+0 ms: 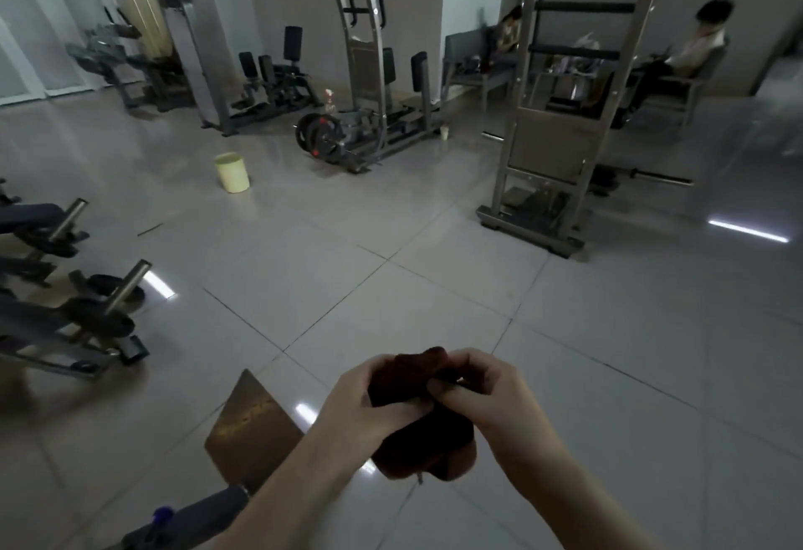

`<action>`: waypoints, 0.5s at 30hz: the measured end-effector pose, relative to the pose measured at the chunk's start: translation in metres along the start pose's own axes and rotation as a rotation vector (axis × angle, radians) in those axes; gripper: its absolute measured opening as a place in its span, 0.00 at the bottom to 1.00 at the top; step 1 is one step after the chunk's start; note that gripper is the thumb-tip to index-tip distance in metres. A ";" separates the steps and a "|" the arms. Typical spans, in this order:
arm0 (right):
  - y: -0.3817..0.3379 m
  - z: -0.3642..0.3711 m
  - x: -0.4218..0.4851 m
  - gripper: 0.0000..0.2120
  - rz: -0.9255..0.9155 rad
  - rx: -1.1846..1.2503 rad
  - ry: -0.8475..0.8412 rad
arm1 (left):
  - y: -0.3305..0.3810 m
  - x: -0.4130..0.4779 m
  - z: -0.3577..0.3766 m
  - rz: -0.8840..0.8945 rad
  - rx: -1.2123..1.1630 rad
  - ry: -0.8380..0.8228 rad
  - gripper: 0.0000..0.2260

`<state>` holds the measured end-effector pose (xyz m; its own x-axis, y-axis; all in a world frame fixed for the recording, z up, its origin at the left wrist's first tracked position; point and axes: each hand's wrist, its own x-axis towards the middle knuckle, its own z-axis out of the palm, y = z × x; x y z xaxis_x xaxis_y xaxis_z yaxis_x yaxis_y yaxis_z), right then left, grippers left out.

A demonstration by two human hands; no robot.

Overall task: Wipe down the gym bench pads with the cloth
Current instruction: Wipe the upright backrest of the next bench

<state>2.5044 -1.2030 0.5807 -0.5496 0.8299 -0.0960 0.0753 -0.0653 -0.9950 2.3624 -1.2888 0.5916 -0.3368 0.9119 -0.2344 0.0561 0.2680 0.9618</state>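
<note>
A dark red cloth (423,445) is bunched between both hands at the bottom middle of the view, above the tiled floor. My left hand (365,406) grips its left side. My right hand (491,401) pinches its upper right part. Two dark padded benches (30,219) on metal frames stand at the left edge, apart from my hands. A dark pad (204,510) with a metal plate (252,432) lies just below my left forearm.
A pale yellow bucket (232,172) stands on the floor ahead to the left. Gym machines (369,84) and a tall steel rack (560,123) line the far side. A spray bottle (330,101) stands near weight plates. Two people sit on chairs at the back right.
</note>
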 end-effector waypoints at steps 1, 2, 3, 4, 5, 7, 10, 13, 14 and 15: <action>-0.003 -0.011 0.008 0.05 0.001 0.027 -0.024 | 0.006 0.009 0.007 -0.014 -0.019 -0.011 0.12; -0.005 -0.020 0.016 0.05 0.002 0.054 -0.044 | 0.012 0.017 0.012 -0.028 -0.038 -0.028 0.10; -0.006 -0.027 0.024 0.06 0.003 0.083 -0.062 | 0.019 0.025 0.016 -0.037 -0.055 -0.052 0.08; -0.007 -0.035 0.033 0.08 0.007 0.110 -0.077 | 0.025 0.034 0.019 -0.047 -0.077 -0.076 0.08; -0.008 -0.042 0.043 0.10 0.012 0.135 -0.090 | 0.031 0.044 0.021 -0.066 -0.114 -0.097 0.07; -0.008 -0.051 0.064 0.12 0.013 0.201 -0.122 | 0.039 0.066 0.024 -0.108 -0.245 -0.114 0.06; -0.011 -0.061 0.107 0.16 -0.016 0.306 -0.134 | 0.047 0.113 0.026 -0.160 -0.452 -0.147 0.12; -0.020 -0.075 0.158 0.04 -0.002 0.371 -0.151 | 0.045 0.172 0.028 -0.166 -0.557 -0.159 0.15; -0.024 -0.078 0.177 0.03 -0.006 0.389 -0.172 | 0.044 0.194 0.028 -0.152 -0.592 -0.169 0.17; -0.028 -0.081 0.197 0.04 -0.022 0.388 -0.199 | 0.044 0.217 0.029 -0.141 -0.629 -0.179 0.20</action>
<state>2.4619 -0.9928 0.5920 -0.7002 0.7128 -0.0405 -0.2351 -0.2838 -0.9296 2.3187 -1.0701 0.5792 -0.1369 0.9335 -0.3314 -0.5539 0.2052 0.8069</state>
